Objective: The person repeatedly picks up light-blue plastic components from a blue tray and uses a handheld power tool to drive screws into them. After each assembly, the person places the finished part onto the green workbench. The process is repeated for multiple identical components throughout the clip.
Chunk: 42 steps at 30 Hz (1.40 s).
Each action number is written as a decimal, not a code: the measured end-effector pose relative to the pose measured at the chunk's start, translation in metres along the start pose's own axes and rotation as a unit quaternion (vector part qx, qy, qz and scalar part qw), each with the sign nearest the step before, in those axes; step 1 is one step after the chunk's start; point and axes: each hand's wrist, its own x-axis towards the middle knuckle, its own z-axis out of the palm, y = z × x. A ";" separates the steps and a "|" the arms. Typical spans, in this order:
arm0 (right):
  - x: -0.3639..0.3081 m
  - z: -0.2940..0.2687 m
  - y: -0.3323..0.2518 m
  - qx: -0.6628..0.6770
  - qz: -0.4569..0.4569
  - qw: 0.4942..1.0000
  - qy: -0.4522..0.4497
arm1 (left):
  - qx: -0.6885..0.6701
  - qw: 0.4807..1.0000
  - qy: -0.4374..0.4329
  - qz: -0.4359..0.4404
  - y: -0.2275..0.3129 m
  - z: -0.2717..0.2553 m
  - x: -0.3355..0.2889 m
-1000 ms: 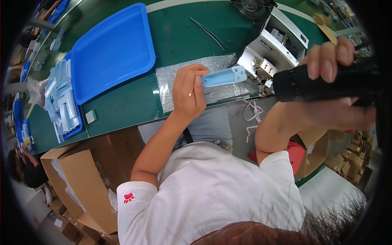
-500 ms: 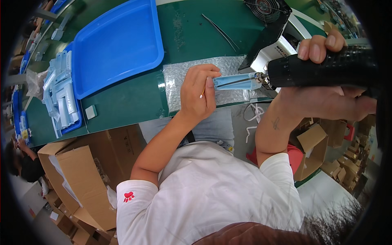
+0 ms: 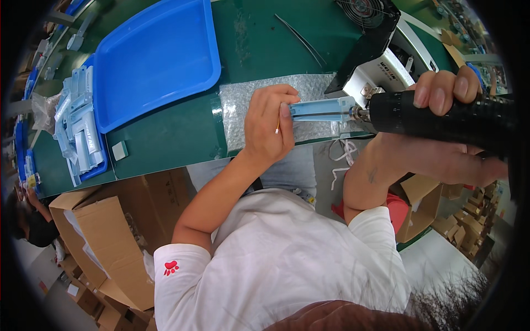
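My left hand [image 3: 270,124] is closed round one end of a light-blue plastic housing [image 3: 326,109], long and trough-shaped. A thin yellowish wire with a small white connector [image 3: 277,131] hangs beside my thumb. My right hand [image 3: 441,96] wraps round a black electric screwdriver [image 3: 403,114], which lies almost level. Its metal tip [image 3: 360,113] is at the right end of the housing, with the shaft reaching along inside it. Whether the bit sits in a screw is hidden. Below the housing lies a bubble-wrap sheet [image 3: 237,105] on the green table.
An empty-looking blue tray [image 3: 212,71] is at the back left, next to a pile of light-blue plastic parts [image 3: 83,124]. Tweezers [image 3: 301,39] lie farther back. A black-and-silver machine with a fan [image 3: 381,71] stands at the right. A cardboard box [image 3: 116,248] is below the table's left edge.
My right hand and the screwdriver have shifted slightly down and right, away from the machine. The housing's right end shows a little more; my left hand keeps its grip.
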 end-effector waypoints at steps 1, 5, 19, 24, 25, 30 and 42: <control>-0.005 0.010 0.004 0.004 -0.012 1.000 -0.006 | 0.001 1.000 0.000 0.001 0.000 0.001 0.001; -0.007 0.017 0.011 0.072 0.033 0.993 -0.092 | 0.008 1.000 -0.003 0.000 0.001 0.000 0.000; 0.028 -0.013 -0.041 0.150 0.052 0.974 -0.159 | -0.061 0.996 0.012 -0.067 -0.002 0.001 0.002; 0.034 -0.008 -0.031 -0.380 -0.132 0.909 0.106 | -0.043 0.999 0.000 -0.034 0.003 0.003 0.005; 0.038 0.009 -0.022 -0.370 -0.151 0.907 0.134 | -0.041 0.998 -0.002 -0.036 0.003 0.003 0.005; 0.038 0.037 -0.014 -0.313 -0.216 0.914 0.139 | -0.038 0.998 -0.011 -0.046 0.002 0.002 0.003; 0.017 -0.028 -0.032 -0.094 -0.009 0.994 0.050 | -0.042 0.999 -0.015 -0.021 -0.001 0.003 0.003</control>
